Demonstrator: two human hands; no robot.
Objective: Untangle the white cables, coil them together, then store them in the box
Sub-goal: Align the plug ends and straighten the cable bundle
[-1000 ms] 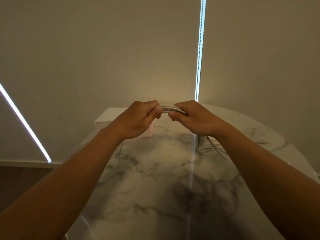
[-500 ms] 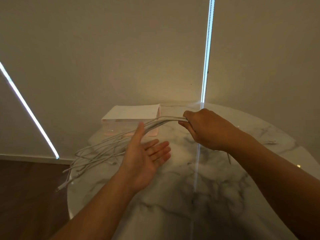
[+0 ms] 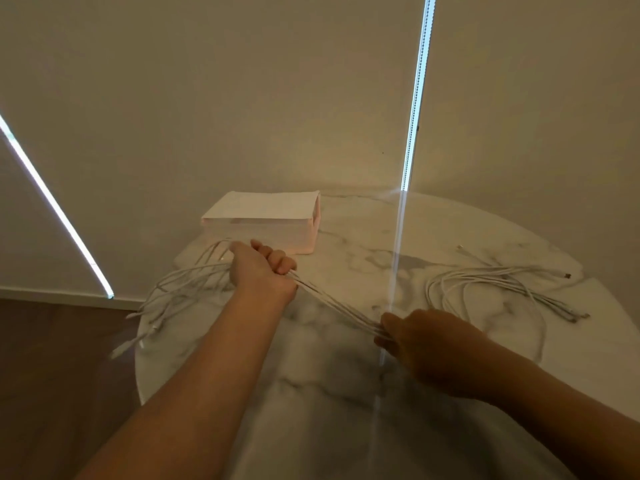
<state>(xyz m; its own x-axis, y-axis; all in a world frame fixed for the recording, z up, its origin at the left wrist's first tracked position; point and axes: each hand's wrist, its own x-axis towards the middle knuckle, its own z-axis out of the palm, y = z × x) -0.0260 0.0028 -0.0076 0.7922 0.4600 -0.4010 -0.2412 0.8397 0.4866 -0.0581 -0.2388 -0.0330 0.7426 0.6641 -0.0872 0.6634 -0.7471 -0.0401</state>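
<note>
The white cables (image 3: 339, 306) are running as one thin bundle diagonally across mid-frame. The left hand (image 3: 259, 268) is gripping them at centre left, and the right hand (image 3: 426, 344) is holding them lower down, right of centre. Loose ends are fanning out at the left, and the other ends are lying in loops at the right. The box (image 3: 263, 220), pale and rectangular, is sitting just above the left hand.

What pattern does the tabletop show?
The tabletop is white marble with grey veins; the head view shows it best.
</note>
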